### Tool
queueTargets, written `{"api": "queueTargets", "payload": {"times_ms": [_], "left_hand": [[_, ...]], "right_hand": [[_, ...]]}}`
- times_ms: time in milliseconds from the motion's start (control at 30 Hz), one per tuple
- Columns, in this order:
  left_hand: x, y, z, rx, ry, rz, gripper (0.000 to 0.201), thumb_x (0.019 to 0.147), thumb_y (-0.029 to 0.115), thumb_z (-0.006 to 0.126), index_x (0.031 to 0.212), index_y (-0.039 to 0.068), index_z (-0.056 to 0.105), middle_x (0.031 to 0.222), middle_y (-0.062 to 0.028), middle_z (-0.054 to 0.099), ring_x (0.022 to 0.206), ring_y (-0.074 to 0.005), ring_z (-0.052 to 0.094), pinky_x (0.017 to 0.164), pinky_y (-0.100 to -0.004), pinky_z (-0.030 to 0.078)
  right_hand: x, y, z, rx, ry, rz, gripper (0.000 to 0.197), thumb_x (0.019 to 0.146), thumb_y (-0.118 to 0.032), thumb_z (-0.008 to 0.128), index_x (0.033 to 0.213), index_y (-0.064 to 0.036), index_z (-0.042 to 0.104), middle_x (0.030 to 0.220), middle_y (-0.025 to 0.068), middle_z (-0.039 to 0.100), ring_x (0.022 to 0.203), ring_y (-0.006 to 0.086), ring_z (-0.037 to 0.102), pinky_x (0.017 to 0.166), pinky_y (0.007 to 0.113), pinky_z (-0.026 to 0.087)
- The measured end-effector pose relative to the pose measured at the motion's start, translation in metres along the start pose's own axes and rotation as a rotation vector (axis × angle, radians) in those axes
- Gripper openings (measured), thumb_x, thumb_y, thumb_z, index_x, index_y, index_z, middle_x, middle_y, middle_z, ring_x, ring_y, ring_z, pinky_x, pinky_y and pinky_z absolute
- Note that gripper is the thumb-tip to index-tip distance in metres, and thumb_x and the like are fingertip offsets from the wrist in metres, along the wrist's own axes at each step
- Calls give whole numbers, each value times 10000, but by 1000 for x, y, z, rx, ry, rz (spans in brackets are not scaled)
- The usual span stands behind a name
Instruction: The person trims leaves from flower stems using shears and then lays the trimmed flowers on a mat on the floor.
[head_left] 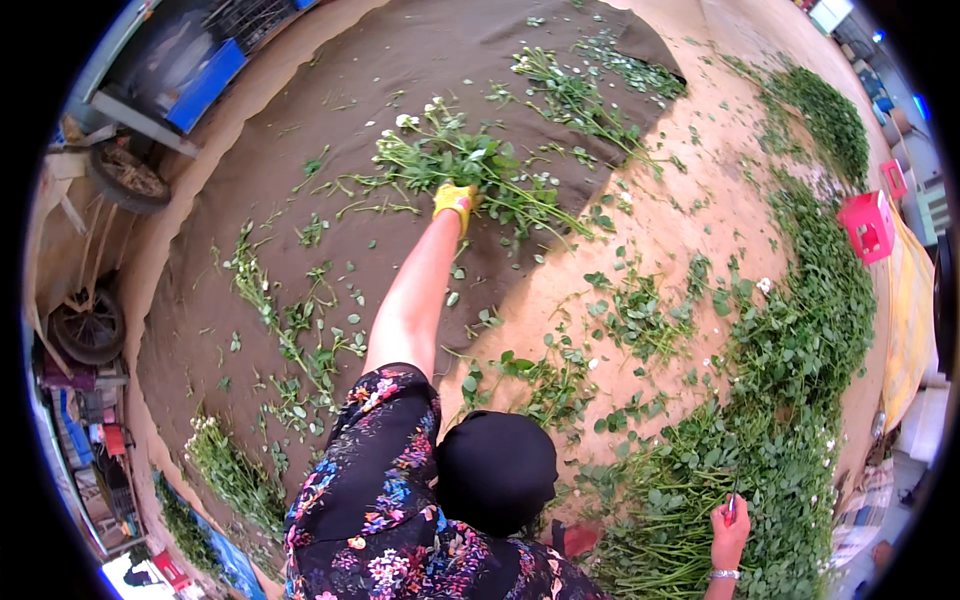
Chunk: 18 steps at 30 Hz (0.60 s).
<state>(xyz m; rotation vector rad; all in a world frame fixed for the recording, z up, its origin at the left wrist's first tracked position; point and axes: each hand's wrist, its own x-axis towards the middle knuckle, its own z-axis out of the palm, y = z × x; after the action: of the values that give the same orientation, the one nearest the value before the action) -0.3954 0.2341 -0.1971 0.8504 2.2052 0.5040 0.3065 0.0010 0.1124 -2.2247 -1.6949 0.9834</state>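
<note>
My left hand (pixel 456 203), in a yellow glove, is stretched far forward over a dark ground sheet (pixel 330 130). It is closed on the leafy stems of a bunch of white flowers (pixel 440 150), whose pale heads point to the upper left; the fingertips are partly hidden among the leaves. Low on the right, my right hand (pixel 731 530), bare and with a band at the wrist, is closed round a small slim tool (pixel 733 502) with a dark tip and a bit of red; its kind is too small to tell. Beneath that hand lies a thick pile of green stems (pixel 670 530).
Another white-flowered bunch (pixel 570 90) lies farther ahead, and one (pixel 230 470) at lower left. Loose leaves litter the sheet and tan floor (pixel 690 240). A long heap of greenery (pixel 810 300) runs along the right, beside a pink crate (pixel 868 226). Wheels (pixel 90 325) stand at left.
</note>
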Motion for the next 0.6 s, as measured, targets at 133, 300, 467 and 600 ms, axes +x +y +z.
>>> {"api": "queueTargets", "payload": {"times_ms": [133, 300, 467, 600], "left_hand": [[11, -36, -12, -646, 170, -83, 713, 729, 210, 664, 1371, 33, 409, 1188, -170, 605, 1029, -270, 630, 841, -357, 512], [-73, 12, -11, -52, 577, 76, 793, 739, 272, 678, 1409, 28, 331, 1360, -223, 447, 1241, -342, 465, 1040, -385, 373], [-91, 26, 7, 775, 619, 588, 702, 843, 128, 521, 1473, 285, 257, 1514, -90, 243, 1344, -370, 281, 1076, -568, 234], [-87, 67, 21, 1055, 285, 587, 595, 944, 129, 352, 1483, 335, 206, 1539, -59, 210, 1426, -334, 148, 1109, -609, 120]], "right_hand": [[7, -2, -3, 3, -27, -8, 359, 799, -25, 647, 1139, 14, 538, 816, 23, 567, 702, 87, 511, 669, 231, 445], [-8, -4, -1, -3, 24, 21, 359, 790, -23, 653, 1125, 29, 534, 811, 30, 570, 692, 91, 513, 662, 226, 446], [-3, -1, 2, -6, 20, 19, 360, 781, -32, 663, 1111, 33, 533, 804, 36, 575, 702, 95, 526, 666, 230, 451], [-1, -5, 3, -17, -6, 36, 355, 777, -46, 665, 1102, 25, 539, 782, 31, 573, 685, 91, 520, 658, 234, 451]]}}
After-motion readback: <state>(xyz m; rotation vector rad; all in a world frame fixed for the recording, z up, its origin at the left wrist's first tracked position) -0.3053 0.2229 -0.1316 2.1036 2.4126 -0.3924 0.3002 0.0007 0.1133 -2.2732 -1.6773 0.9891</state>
